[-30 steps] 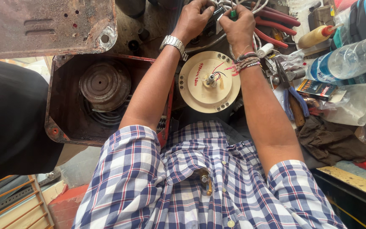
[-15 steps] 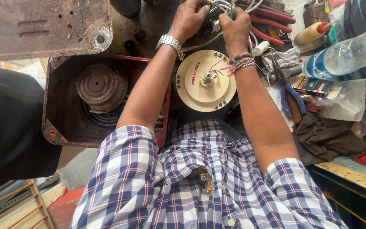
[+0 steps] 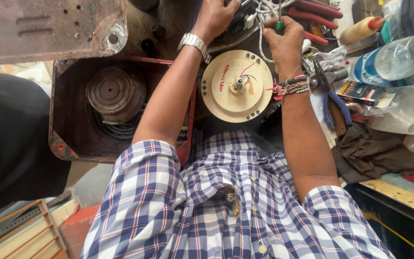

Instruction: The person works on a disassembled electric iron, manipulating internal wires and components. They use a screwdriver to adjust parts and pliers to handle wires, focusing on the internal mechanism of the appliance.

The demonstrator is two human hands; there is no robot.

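Keeping right hand (image 3: 283, 41) closed on the green-handled screwdriver (image 3: 279, 24), left hand (image 3: 214, 19) closed around white wires (image 3: 264, 9) beside it, just beyond the cream disc (image 3: 236, 86)

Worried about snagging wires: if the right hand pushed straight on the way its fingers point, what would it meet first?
Most likely the bundle of white wires just beyond the right hand, which grips a green-tipped tool; depth is hard to judge here.
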